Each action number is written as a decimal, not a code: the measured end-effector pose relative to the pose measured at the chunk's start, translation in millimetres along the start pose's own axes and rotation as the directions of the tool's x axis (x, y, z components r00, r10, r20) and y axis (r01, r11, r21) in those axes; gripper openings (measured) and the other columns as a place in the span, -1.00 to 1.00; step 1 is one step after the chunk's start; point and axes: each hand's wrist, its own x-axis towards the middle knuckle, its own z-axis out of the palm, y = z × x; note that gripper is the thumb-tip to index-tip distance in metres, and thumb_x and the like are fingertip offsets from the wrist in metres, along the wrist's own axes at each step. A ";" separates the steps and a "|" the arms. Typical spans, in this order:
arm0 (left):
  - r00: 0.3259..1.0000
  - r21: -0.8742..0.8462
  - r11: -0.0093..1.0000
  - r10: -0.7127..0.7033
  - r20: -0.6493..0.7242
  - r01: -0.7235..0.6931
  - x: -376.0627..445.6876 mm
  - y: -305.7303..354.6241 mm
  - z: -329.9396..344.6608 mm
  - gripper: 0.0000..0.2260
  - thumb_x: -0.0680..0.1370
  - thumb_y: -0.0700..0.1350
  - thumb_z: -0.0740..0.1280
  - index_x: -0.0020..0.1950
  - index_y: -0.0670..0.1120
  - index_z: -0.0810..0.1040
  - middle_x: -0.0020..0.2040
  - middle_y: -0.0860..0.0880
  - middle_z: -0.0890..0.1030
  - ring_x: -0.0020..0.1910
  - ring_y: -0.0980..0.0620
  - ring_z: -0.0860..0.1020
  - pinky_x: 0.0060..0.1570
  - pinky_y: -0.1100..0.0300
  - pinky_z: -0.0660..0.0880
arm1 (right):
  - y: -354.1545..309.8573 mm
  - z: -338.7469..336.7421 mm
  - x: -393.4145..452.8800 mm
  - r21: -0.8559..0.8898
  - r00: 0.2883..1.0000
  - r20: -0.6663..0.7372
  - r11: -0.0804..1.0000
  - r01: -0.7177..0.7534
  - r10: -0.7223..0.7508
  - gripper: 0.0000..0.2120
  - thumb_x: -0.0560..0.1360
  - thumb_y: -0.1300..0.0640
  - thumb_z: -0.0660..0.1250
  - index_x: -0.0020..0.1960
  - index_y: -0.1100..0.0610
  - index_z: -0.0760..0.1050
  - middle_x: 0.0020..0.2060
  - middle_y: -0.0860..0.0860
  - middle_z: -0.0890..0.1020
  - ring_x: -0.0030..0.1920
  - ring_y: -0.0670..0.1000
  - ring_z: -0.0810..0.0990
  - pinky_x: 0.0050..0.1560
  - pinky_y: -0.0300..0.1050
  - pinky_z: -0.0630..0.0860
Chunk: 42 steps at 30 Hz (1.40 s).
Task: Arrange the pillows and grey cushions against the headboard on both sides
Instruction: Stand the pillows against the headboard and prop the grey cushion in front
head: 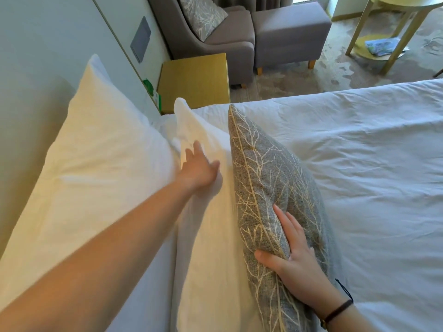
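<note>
Gripping nothing, the left hand [200,167] reaches forward with fingers spread, palm resting flat against the face of a white pillow [211,207]; it is blurred, so how firmly it presses cannot be told. Furthest left, a larger white pillow [96,173] leans against the pale headboard [31,75]. The touched pillow stands on edge just to its right, with its long axis running away from the viewer toward the wooden bedside table [194,80]. Pressed against that pillow's right side stands a grey cushion [268,178] with a pale branch pattern, also on edge and lying the same way. The right hand [294,255] clasps the cushion's near edge, thumb on the piped seam and fingers flat on its face. A white duvet [359,164] spreads to the right. The headboard lies leftward of both hands, so the pillow and cushion would likely be pushed that way, the left hand being nearer. No readable writing or labels show.
</note>
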 end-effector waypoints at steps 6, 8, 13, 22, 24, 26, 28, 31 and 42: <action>0.976 -0.128 0.983 0.102 -0.194 -0.128 -135.1 8.9 49.2 -0.31 0.54 0.40 0.00 0.57 0.03 0.14 0.61 -0.16 0.08 0.58 -0.14 0.00 0.52 -0.08 0.00 | 7.0 -5.7 -1.6 -0.043 0.998 0.049 0.999 0.029 -0.027 -0.15 0.19 -0.49 0.33 0.36 -0.60 -0.05 0.50 -0.33 0.01 0.42 -0.31 0.00 0.45 0.36 -0.16; 0.973 -0.191 0.966 0.140 -0.182 -0.174 -172.8 23.5 55.5 -0.27 0.46 0.51 -0.02 0.51 0.14 0.23 0.53 0.02 0.31 0.50 -0.01 0.26 0.41 0.01 0.24 | 15.6 -12.8 -0.3 0.023 0.998 0.057 0.999 0.038 -0.040 -0.26 0.24 -0.58 0.23 0.35 -0.60 0.01 0.51 -0.32 0.03 0.47 -0.26 0.02 0.48 0.35 -0.07; 0.998 -0.071 0.997 0.028 -0.049 -0.032 -220.5 39.7 73.6 -0.30 0.26 0.60 0.16 0.18 0.14 0.33 -0.01 0.18 0.58 -0.05 0.07 0.60 -0.09 0.04 0.55 | 49.1 -39.1 19.0 0.014 0.995 -0.098 1.000 -0.016 0.017 -0.28 0.34 -0.59 0.07 0.45 -0.43 0.08 0.56 -0.16 0.09 0.54 -0.11 0.03 0.52 0.20 0.05; 0.979 -0.194 0.962 0.177 -0.097 -0.194 -227.0 10.3 79.5 -0.53 0.59 0.18 0.22 -0.43 -0.01 0.21 -0.55 0.05 0.23 -0.58 0.08 0.21 -0.51 0.19 0.11 | 96.9 -44.6 50.3 0.075 0.982 -0.044 0.981 -0.178 0.181 -0.09 0.33 -0.55 0.19 0.55 -0.24 -0.02 0.56 -0.05 0.14 0.51 0.08 0.20 0.47 0.25 0.18; 0.976 -0.246 0.947 0.182 -0.116 -0.206 -233.5 -3.1 71.0 -0.52 0.58 0.15 0.25 -0.45 -0.02 0.19 -0.58 0.05 0.20 -0.61 0.06 0.19 -0.52 0.21 0.10 | 93.2 -28.5 49.4 0.096 0.985 -0.023 0.981 -0.170 0.173 -0.14 0.36 -0.52 0.17 0.55 -0.26 -0.01 0.54 -0.04 0.22 0.48 0.10 0.27 0.45 0.28 0.23; 0.971 -0.273 0.935 0.194 -0.143 -0.227 -240.1 -14.0 56.6 -0.50 0.59 0.11 0.27 -0.46 -0.03 0.19 -0.58 0.05 0.19 -0.61 0.05 0.19 -0.52 0.21 0.10 | 80.8 -8.8 47.9 0.140 0.986 0.013 0.976 -0.165 0.164 -0.18 0.36 -0.51 0.16 0.53 -0.29 0.03 0.50 -0.05 0.29 0.44 0.09 0.33 0.43 0.27 0.27; 0.957 -0.269 0.926 0.218 -0.189 -0.264 -247.6 -19.7 35.7 -0.50 0.59 0.10 0.28 -0.46 -0.06 0.20 -0.58 0.04 0.21 -0.59 0.06 0.17 -0.51 0.17 0.13 | 63.3 10.9 47.5 0.205 0.986 0.073 0.965 -0.164 0.152 -0.14 0.29 -0.58 0.17 0.51 -0.31 0.09 0.47 -0.10 0.32 0.39 0.03 0.37 0.43 0.20 0.29; 0.920 -0.233 0.915 0.255 -0.298 -0.329 -256.8 -23.2 2.2 -0.51 0.55 0.14 0.25 -0.46 -0.08 0.20 -0.58 0.03 0.20 -0.59 0.05 0.17 -0.52 0.17 0.13 | 42.3 35.0 50.6 0.305 0.966 0.164 0.921 -0.242 0.200 -0.01 0.16 -0.65 0.22 0.50 -0.24 0.19 0.45 -0.13 0.35 0.38 -0.01 0.39 0.43 0.15 0.29; 0.946 -0.160 0.961 0.176 -0.273 -0.225 -266.0 -24.2 31.6 -0.62 0.58 0.31 0.08 -0.27 0.06 0.32 -0.38 0.07 0.42 -0.41 0.12 0.39 -0.41 0.12 0.29 | 42.7 30.7 49.3 0.295 0.943 0.209 0.902 -0.315 0.261 0.00 0.20 -0.64 0.21 0.53 -0.31 0.00 0.55 -0.02 0.19 0.50 0.14 0.23 0.43 0.38 0.19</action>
